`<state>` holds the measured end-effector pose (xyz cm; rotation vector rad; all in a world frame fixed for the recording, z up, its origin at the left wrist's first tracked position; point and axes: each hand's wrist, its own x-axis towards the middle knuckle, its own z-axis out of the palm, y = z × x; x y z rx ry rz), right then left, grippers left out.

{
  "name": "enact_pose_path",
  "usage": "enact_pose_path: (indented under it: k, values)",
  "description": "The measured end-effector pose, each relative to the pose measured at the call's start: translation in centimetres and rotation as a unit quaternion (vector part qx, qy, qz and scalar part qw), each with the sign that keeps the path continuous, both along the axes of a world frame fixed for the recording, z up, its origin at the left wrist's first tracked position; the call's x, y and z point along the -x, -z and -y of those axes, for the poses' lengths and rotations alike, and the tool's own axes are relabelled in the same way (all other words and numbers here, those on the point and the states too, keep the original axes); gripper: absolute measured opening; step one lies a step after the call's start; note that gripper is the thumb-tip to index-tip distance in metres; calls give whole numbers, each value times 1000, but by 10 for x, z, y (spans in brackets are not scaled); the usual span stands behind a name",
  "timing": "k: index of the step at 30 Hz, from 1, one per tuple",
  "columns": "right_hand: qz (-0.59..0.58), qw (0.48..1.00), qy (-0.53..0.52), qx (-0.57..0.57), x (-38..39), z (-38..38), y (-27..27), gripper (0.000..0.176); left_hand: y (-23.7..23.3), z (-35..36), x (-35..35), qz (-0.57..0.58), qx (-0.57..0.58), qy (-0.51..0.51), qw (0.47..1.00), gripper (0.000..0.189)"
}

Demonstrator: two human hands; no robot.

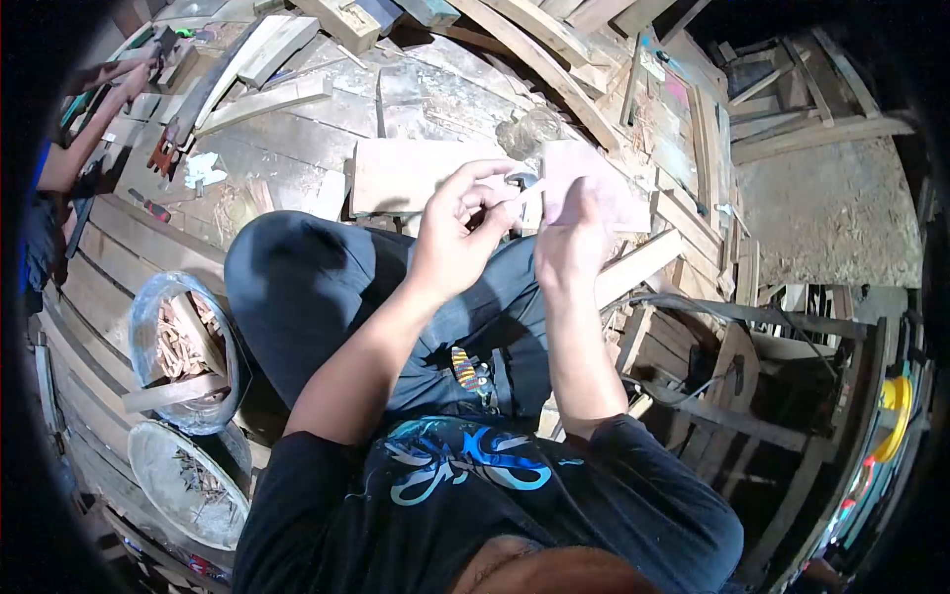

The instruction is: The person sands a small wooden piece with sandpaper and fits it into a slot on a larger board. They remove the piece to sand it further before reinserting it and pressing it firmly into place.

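My right hand grips a pale pinkish flat piece, thumb lying over its face. Whether it is thin board or stiff sheet cannot be made out in the glare. Close beside it, my left hand has its fingers curled and pinched together. A small pale sliver shows at its fingertips, too bright to name, with a dark rounded thing just behind. Beyond my left hand, a pale wooden board lies on the floor past my knees.
Left of my knee stand a bucket of wood offcuts and a pale tub holding nails or similar slim bits. A screwdriver lies on the planks. Another person's arm reaches in at upper left. Timber crowds the far side.
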<state>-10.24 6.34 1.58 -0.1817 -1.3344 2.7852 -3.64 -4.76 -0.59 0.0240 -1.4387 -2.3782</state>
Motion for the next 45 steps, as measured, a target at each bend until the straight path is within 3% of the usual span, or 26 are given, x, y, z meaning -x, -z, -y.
enact_pose_path:
  k: [5,8,9,12,16,20,24,25,26,28,32,33,37,45]
  values:
    - [-17,997,-78,-18,-18,8,8,28,15,-4,0,-4,91,-56,994,24]
    - [-35,995,-89,-37,-26,19,-6,27,10,4,-1,-33,207,-117,971,17]
    - [-45,994,-91,-46,-25,16,-3,30,8,4,-1,-39,181,-117,976,21]
    - [-56,993,-97,-47,-28,17,-4,30,-3,-2,-3,4,-63,-64,996,23]
    - [-68,989,-113,-61,-31,16,0,32,2,-1,-2,47,-111,0,993,20]
    - [2,997,-72,22,-25,13,-4,34,0,7,2,34,-134,-58,989,15]
    - [-60,995,-75,-27,-22,11,4,37,6,8,6,33,-18,-94,995,24]
    - [-34,996,-70,-37,-24,14,0,46,6,3,5,13,-10,-113,993,33]
    - [-35,995,-77,-43,-25,14,3,42,5,2,3,19,31,-103,994,41]
    - [-38,994,-86,-58,-26,12,6,33,12,0,2,29,54,-62,996,33]
    - [-9,995,-99,-8,-27,9,3,29,6,2,1,-38,304,-150,940,23]
    - [21,998,-62,3,-27,12,-4,31,8,3,4,-81,340,-169,922,27]
    - [23,996,-85,18,-23,5,-1,33,5,-7,-1,17,256,-138,957,15]
    - [-10,997,-79,-22,-26,7,-7,19,5,-5,-2,-8,347,-140,927,13]
